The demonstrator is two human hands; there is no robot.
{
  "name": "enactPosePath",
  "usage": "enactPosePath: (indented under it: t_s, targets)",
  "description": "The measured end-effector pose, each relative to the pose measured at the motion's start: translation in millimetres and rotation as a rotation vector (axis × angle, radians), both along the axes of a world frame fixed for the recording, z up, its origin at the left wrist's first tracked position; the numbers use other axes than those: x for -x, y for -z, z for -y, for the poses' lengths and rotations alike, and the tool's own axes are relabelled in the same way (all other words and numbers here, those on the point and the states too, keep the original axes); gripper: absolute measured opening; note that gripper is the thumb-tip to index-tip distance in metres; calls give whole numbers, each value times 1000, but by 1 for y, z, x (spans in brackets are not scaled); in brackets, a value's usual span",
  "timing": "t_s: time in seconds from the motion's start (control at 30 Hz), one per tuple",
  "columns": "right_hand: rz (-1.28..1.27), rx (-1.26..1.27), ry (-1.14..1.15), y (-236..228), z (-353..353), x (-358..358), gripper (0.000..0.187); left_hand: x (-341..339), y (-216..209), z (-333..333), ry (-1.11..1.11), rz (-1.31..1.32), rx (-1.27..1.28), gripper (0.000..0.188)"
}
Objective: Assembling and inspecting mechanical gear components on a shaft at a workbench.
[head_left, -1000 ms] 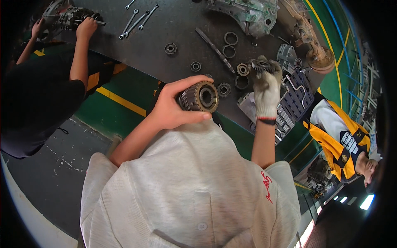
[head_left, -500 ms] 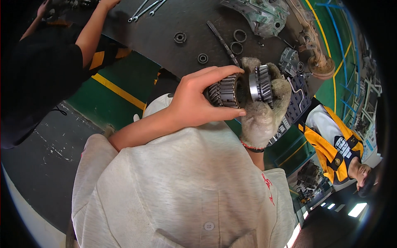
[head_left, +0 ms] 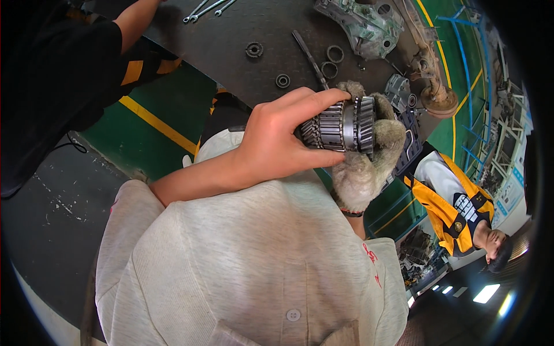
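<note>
My bare left hand (head_left: pixel 276 134) is closed around a dark toothed gear hub (head_left: pixel 330 126), thumb below and fingers above. My right hand (head_left: pixel 369 173), in a soiled knitted work glove, grips a steel helical gear (head_left: pixel 364 125) from its far side. The two parts meet end to end, their axes roughly in line, above the table's near edge. Whether they are fully seated together I cannot tell. Just beyond the hands lies a splined shaft (head_left: pixel 309 56), its near end hidden behind them.
On the dark metal table (head_left: pixel 242 78) lie ring gears (head_left: pixel 334 54), a small bearing (head_left: pixel 283 81), a toothed hub (head_left: pixel 254 49), wrenches (head_left: pixel 203 10) and a gearbox housing (head_left: pixel 369 29). A co-worker (head_left: pixel 52 86) stands left; a person in a yellow vest (head_left: pixel 453 202) is at right.
The gap between the two gear parts has closed; the hub and the helical gear now touch. The view has shifted slightly, and the co-worker's arm at left has moved up.
</note>
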State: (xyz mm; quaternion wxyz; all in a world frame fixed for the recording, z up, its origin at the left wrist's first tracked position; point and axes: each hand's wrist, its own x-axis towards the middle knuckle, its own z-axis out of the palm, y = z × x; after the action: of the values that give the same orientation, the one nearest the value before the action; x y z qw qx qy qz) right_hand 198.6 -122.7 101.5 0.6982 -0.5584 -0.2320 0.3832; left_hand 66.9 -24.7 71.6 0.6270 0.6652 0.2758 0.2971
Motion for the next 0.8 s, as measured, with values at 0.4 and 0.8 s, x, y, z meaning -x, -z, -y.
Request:
enactPosePath:
  t_s: [0.4,0.8]
  targets:
    - [660,17,-251,-34,1,-60,120,26,9,-1,-53,54,24,78]
    - [1025,295,-851,-108,-29,-40,96,45,-22,-9,76,39,-261,77]
